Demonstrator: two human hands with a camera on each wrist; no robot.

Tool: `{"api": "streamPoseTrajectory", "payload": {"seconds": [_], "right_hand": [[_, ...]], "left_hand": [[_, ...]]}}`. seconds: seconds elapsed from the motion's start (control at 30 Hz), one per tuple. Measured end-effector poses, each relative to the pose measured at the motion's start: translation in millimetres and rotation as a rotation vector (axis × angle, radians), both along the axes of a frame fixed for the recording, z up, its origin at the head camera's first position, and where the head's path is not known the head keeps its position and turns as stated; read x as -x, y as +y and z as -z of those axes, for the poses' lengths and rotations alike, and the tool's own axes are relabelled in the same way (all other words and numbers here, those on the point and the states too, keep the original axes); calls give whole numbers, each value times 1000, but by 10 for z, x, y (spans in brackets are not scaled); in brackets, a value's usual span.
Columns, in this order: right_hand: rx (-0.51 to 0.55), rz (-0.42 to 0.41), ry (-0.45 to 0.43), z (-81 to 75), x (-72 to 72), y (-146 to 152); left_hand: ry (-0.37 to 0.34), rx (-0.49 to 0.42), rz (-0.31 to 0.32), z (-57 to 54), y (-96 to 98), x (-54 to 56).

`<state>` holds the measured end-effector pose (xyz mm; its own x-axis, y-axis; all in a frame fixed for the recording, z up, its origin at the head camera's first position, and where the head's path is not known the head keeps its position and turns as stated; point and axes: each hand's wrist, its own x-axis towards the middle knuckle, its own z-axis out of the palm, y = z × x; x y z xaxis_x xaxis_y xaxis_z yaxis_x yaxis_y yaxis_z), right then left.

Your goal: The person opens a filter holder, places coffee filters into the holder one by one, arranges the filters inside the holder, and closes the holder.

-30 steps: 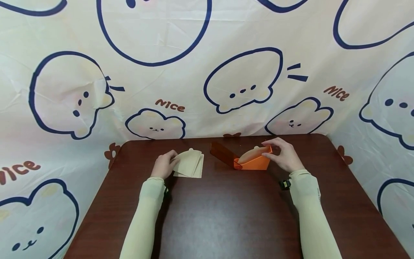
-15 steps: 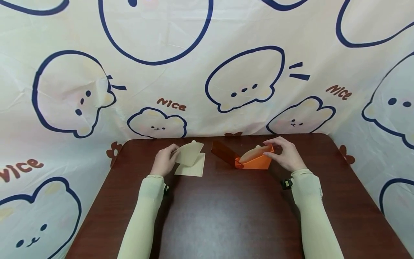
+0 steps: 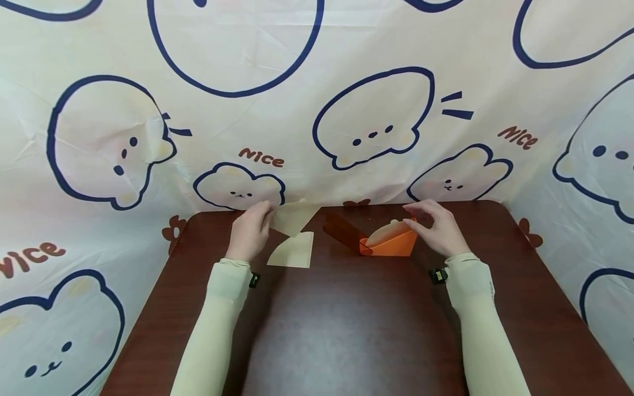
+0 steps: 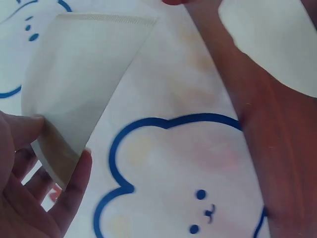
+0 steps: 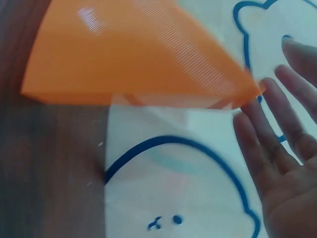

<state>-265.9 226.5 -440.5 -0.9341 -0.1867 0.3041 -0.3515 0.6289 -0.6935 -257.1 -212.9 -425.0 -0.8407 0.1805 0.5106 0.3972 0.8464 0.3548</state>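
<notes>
My left hand (image 3: 250, 231) pinches a cream paper coffee filter (image 3: 294, 217) by its edge, raised over the back of the table. In the left wrist view the filter (image 4: 79, 64) is flat and fan-shaped with a crimped seam, thumb on one face and fingers behind. Below it another coffee filter (image 3: 292, 250) lies on the table. An orange filter box (image 3: 393, 246) stands to the right, its dark see-through lid (image 3: 344, 234) swung out to the left. Filter paper (image 3: 383, 234) shows inside. Around the box's right end my right hand (image 3: 441, 228) is spread, fingertips by the upper corner.
The dark brown table (image 3: 307, 330) ends at the back against a white cloth (image 3: 297, 126) printed with blue cartoon outlines. The cloth also hangs at both sides. Dark bands with small devices (image 3: 438, 276) sit at the wrists.
My left hand has lifted a coffee filter off the other one, up and toward the back. The right hand has loosened slightly at the box, which stays in place.
</notes>
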Motion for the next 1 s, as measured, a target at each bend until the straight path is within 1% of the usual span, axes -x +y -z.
{"api": "streamPoseTrajectory", "payload": {"seconds": [0.1,0.2,0.33,0.47,0.57,0.73,0.87,1.0], "right_hand": [[11,-4,78,-121,-5,-106],[23,-19,149,-242,-26,-222],[68,-87,199,-381,-27,-395],[76,-152,211,-476,-13,-562],[64,-195,200,-518,-14,-679],[44,-283,194,-550,-20,-850],[49,-307,211,-548,-28,-915],[50,-304,243,-510,-21,-908]], "left_hand": [[45,1,12,-90,45,-16],[88,4,39,-167,115,-41],[142,23,86,-265,238,-93],[175,42,144,-352,379,-131],[186,51,182,-391,482,-139],[198,35,232,-401,626,-142],[209,10,267,-405,717,-147],[195,-14,292,-408,771,-148]]}}
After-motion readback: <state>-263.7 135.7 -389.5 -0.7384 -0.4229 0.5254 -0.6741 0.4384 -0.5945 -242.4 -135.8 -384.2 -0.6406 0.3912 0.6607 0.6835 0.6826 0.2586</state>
